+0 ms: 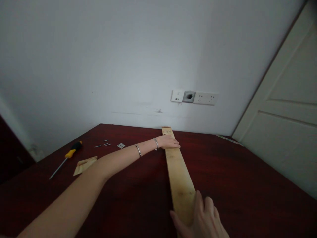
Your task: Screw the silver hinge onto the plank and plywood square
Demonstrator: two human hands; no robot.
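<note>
Pale wall (123,62) ahead, sockets (205,98) set low on it, white door (292,109) off to the right, and a dark red table (138,205) fills the foreground. Centre stage: the plank (179,172), lying flat, its long axis running from the person's side to the table's back edge beside the wall, tilting a touch leftward as it goes. And it's a two-handed hold! Out at the far part, the left hand (169,142) reaches in from the left and lies across the top, fingers together and pointing right, over the plank's right edge; the thumb is out of sight, so whether that hand clamps or merely rests, I can't tell. Down at the near part, closest to the person, the right hand (205,218) straddles the width, thumb at the left edge, fingers along the right edge, gripping the wood between them. So the plank's length stretches between the two hands, well apart. Over on the left, beyond the outstretched arm: a screwdriver (70,153), yellow and black, a wood scrap (83,167), some metal pins (97,146) and a metal plate (121,145).
</note>
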